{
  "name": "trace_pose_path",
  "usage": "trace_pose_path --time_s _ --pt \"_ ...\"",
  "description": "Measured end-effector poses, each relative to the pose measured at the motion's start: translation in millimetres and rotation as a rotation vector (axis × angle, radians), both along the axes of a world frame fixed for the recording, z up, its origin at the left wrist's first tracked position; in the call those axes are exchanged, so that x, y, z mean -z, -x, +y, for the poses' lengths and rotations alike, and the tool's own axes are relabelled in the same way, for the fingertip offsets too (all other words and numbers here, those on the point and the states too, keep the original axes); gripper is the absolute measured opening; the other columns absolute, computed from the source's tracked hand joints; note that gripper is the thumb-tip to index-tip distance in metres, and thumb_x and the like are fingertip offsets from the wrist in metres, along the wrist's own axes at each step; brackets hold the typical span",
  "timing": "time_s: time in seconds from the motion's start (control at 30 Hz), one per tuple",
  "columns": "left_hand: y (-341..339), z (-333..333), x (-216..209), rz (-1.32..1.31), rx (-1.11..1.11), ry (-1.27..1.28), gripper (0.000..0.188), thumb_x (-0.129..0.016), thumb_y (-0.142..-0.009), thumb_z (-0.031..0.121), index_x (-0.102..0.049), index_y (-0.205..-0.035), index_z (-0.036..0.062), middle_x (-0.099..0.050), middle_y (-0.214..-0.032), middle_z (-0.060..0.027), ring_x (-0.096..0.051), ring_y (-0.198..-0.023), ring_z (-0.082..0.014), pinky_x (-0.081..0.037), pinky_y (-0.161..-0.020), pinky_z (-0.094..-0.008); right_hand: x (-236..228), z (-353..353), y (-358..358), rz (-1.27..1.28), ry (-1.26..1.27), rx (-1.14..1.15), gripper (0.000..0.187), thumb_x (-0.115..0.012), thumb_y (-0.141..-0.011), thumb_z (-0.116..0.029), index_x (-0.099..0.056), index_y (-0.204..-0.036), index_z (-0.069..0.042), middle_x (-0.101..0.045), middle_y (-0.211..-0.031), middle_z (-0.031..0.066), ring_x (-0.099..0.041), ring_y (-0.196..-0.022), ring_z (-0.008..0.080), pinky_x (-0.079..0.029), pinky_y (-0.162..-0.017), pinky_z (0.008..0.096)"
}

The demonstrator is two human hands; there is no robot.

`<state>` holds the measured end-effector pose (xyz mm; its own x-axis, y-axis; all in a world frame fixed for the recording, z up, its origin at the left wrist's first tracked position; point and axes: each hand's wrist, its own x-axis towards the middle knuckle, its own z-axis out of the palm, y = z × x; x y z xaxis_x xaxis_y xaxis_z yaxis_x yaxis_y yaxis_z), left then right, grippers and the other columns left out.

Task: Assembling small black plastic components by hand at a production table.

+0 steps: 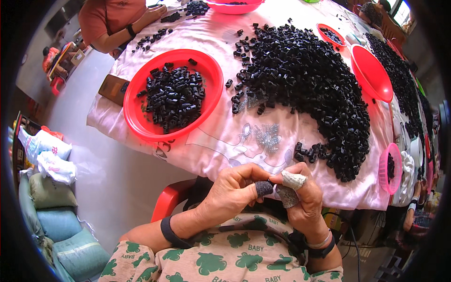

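My left hand point(230, 191) and my right hand point(304, 199) meet at the table's near edge, fingers pinched together. A small dark bit, apparently a black plastic part point(269, 180), peeks out between the left fingertips; the fingers hide most of it. What the right fingers grip is hidden. Grey and white cloth wraps cover several fingertips. Just beyond my hands, thin metal springs point(268, 137) lie on the pale pink cloth point(211, 157). A large heap of short black tubular parts point(305, 70) spreads beyond them, with a few loose ones point(310, 152) nearer my right hand.
A red basin point(213, 101) of black parts stands at left, beside a brown phone-like case point(113, 89). More red basins point(371, 73) and a pink basket point(391, 169) line the right. A co-worker's arm point(136, 29) rests at the far left. Stuffed sacks point(77, 254) lie on the floor.
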<state>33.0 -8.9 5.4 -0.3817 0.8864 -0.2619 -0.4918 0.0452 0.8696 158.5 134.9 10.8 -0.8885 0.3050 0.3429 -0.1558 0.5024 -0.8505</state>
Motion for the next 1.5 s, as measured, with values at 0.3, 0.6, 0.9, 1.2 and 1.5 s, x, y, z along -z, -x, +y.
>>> trace_pose_path --time_s 0.3,0.6,0.9,1.2,1.5 --pt "1.0 2.9 0.6 -0.073 -0.031 0.002 0.019 -0.066 -0.089 0.012 -0.064 -0.105 0.0018 -0.064 -0.084 -0.0005 -0.056 -0.068 -0.0048 -0.044 -0.058 -0.0179 2.3 -2.9 -1.4 -0.014 0.074 0.033 0.04 -0.057 -0.075 0.014 -0.065 -0.11 -0.004 -0.055 -0.098 0.0083 -0.059 -0.087 0.0193 -0.048 -0.078 0.0272" --pt "16.2 1.1 19.2 -0.05 -0.28 -0.093 0.02 -0.064 -0.09 0.013 -0.059 -0.106 0.0028 -0.063 -0.088 -0.0033 -0.058 -0.071 -0.0071 -0.043 -0.058 -0.0179 -2.5 33.9 -9.3 -0.152 -0.292 0.585 0.016 -0.061 -0.081 0.003 -0.066 -0.096 0.001 -0.057 -0.085 0.01 -0.058 -0.073 0.0192 -0.046 -0.065 0.0288" --pt "20.3 1.6 18.5 -0.049 -0.28 -0.022 0.021 -0.064 -0.09 0.013 -0.059 -0.107 0.0033 -0.061 -0.084 -0.0008 -0.057 -0.068 -0.006 -0.043 -0.058 -0.0181 -9.1 45.1 -19.8 -0.252 -0.206 0.485 0.029 -0.053 -0.075 0.008 -0.068 -0.098 -0.002 -0.06 -0.087 0.0131 -0.062 -0.076 0.027 -0.049 -0.069 0.0326" --pt "20.3 3.7 16.5 -0.023 -0.266 0.023 0.017 -0.064 -0.09 0.013 -0.06 -0.104 0.004 -0.06 -0.078 -0.0001 -0.057 -0.065 -0.0054 -0.042 -0.056 -0.0169 3.3 60.6 -16.7 -0.203 -0.444 0.545 0.04 -0.054 -0.073 0.006 -0.068 -0.109 -0.005 -0.059 -0.101 0.0129 -0.059 -0.086 0.029 -0.047 -0.075 0.0344" --pt "20.7 3.7 14.7 0.01 -0.271 0.03 0.016 -0.064 -0.09 0.015 -0.06 -0.103 0.0046 -0.059 -0.077 0.0004 -0.056 -0.063 -0.0043 -0.04 -0.053 -0.0154 -1.1 21.8 -1.2 -0.262 -0.597 0.298 0.032 -0.058 -0.069 0.005 -0.069 -0.098 -0.005 -0.057 -0.094 0.0108 -0.057 -0.085 0.0271 -0.048 -0.071 0.0352"
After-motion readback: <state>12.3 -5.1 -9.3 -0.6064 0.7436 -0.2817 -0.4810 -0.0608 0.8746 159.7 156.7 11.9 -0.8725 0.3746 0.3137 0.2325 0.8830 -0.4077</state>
